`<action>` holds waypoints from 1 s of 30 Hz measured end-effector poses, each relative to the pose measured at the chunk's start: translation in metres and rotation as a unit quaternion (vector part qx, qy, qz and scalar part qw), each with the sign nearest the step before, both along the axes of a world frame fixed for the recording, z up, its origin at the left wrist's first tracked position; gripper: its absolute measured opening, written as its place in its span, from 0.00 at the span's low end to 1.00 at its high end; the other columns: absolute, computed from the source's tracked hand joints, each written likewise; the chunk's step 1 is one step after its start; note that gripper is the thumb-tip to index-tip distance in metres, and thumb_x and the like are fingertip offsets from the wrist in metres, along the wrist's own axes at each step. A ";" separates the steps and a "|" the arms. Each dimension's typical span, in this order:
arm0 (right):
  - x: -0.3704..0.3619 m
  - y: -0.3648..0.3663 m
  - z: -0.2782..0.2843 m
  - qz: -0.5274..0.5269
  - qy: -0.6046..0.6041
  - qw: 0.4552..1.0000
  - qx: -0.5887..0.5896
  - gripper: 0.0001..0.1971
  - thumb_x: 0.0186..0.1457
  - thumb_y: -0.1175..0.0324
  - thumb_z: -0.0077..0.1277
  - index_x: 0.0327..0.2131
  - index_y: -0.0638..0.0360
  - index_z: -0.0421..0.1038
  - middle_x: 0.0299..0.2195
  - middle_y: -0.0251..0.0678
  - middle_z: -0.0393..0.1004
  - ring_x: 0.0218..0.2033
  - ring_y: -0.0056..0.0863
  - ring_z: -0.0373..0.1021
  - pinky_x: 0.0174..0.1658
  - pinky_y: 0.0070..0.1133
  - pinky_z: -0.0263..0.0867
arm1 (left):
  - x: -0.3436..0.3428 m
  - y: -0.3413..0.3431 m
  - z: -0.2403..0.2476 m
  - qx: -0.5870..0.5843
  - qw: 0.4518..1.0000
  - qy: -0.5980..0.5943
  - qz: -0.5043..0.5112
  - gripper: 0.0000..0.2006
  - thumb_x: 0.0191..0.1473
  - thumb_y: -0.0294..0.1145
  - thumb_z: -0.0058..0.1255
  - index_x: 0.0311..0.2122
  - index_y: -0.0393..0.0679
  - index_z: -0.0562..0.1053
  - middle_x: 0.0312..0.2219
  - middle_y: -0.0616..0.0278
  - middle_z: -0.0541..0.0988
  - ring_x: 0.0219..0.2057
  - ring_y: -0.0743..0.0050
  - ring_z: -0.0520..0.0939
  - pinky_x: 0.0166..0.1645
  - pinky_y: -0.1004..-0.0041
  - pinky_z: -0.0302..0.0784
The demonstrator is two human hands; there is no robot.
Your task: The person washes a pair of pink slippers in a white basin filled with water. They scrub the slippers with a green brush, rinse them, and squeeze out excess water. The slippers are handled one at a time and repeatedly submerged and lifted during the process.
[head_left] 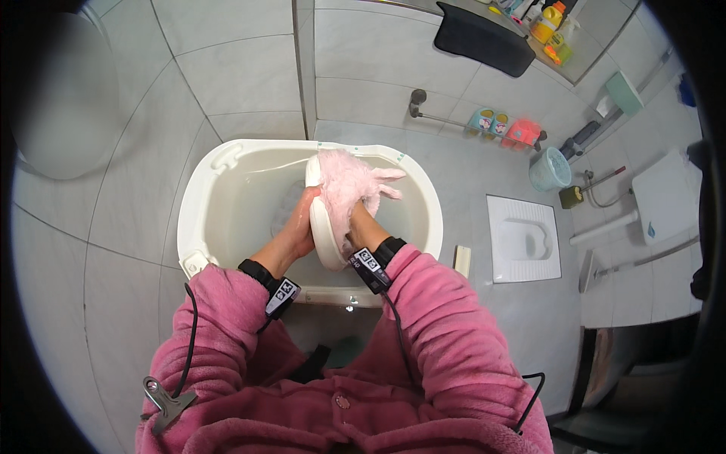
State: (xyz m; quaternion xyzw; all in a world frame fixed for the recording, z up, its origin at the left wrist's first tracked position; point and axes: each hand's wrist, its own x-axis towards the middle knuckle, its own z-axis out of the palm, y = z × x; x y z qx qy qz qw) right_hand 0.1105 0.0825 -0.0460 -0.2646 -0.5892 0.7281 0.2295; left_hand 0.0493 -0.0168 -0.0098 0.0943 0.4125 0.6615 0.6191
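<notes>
A fluffy pink slipper (342,175) with a thick white sole and two ear-like flaps is held on its side above a white plastic tub (194,204). My left hand (300,225) is closed on the slipper, its palm and fingers against the white sole. At the slipper's opening, my right hand (364,225) reaches in from the other side and grips it; the fur and the slipper hide most of its fingers. Shallow water seems to lie in the tub beneath.
A squat toilet (527,237) is set in the floor to the right, near a light-blue bin (550,169). Children's slippers (488,122) hang on a wall rail (446,119). Bottles (548,23) stand on a shelf. Cables run from both my wrists.
</notes>
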 end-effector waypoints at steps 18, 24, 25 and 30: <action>-0.004 0.014 -0.014 -0.028 -0.054 0.952 0.301 0.25 0.57 0.60 0.52 0.57 0.60 0.69 0.57 0.49 0.70 0.60 0.44 0.64 0.63 0.32 0.58 | -0.003 0.007 0.015 0.025 0.997 -0.053 0.053 0.32 0.59 0.56 0.40 0.59 0.41 0.68 0.51 0.53 0.77 0.50 0.55 0.79 0.58 0.56 0.73; -0.003 0.000 0.008 -0.042 -0.006 0.939 0.341 0.23 0.57 0.62 0.50 0.54 0.64 0.70 0.54 0.51 0.72 0.57 0.47 0.67 0.60 0.33 0.61 | -0.015 0.014 0.007 0.041 0.992 -0.083 0.080 0.33 0.58 0.58 0.42 0.59 0.42 0.68 0.51 0.52 0.77 0.51 0.54 0.79 0.58 0.55 0.74; 0.002 -0.001 0.019 -0.006 -0.016 0.942 0.335 0.22 0.57 0.63 0.50 0.52 0.66 0.71 0.51 0.53 0.74 0.55 0.49 0.68 0.58 0.33 0.63 | -0.020 0.014 0.009 0.058 0.992 -0.084 0.080 0.33 0.58 0.58 0.43 0.59 0.42 0.68 0.51 0.52 0.77 0.51 0.54 0.79 0.57 0.55 0.74; 0.026 -0.023 0.075 0.086 -0.043 0.955 0.279 0.15 0.55 0.66 0.49 0.40 0.68 0.73 0.34 0.55 0.78 0.39 0.59 0.75 0.46 0.38 0.70 | -0.041 0.008 0.024 0.137 0.983 -0.092 0.086 0.29 0.56 0.54 0.48 0.56 0.43 0.70 0.48 0.50 0.78 0.49 0.54 0.80 0.56 0.56 0.75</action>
